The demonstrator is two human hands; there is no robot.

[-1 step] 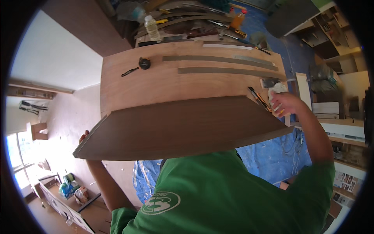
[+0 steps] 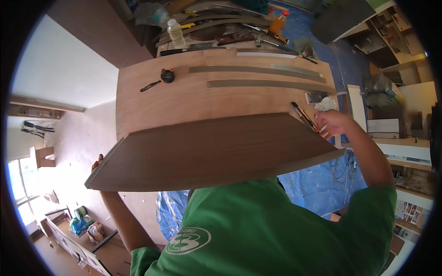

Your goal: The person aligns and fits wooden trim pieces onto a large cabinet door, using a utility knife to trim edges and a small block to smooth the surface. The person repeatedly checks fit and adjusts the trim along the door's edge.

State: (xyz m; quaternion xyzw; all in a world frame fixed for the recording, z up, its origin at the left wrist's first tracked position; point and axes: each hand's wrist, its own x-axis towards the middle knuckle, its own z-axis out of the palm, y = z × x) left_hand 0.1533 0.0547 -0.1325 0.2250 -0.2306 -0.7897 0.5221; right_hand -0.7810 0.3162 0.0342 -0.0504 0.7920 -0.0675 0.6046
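Observation:
A dark brown wood-grain panel (image 2: 216, 152) with slanted ends lies in front of me, over the near side of the plywood work surface (image 2: 152, 103). My left hand (image 2: 98, 162) grips its left end; the fingertips show over the edge and the rest is hidden beneath. Past the panel's right end hovers my right hand (image 2: 335, 123), thumb and fingers apart and curved. Its fingertips are beside two orange-and-black utility knives (image 2: 303, 116). Just beyond that hand lies a crumpled white cloth or paper (image 2: 326, 104), next to a dark flat block (image 2: 316, 97).
Two long brown edging strips (image 2: 258, 71) and a black tape measure (image 2: 167, 76) lie on the plywood. Along the far edge are a clear bottle (image 2: 175, 33), an orange drink bottle (image 2: 278, 22) and a hammer (image 2: 260, 40). Blue sheeting (image 2: 313, 184) covers the floor.
My right hand has shifted slightly left, closer to the utility knives. The left hand keeps its hold on the panel, and the whole view has moved a little.

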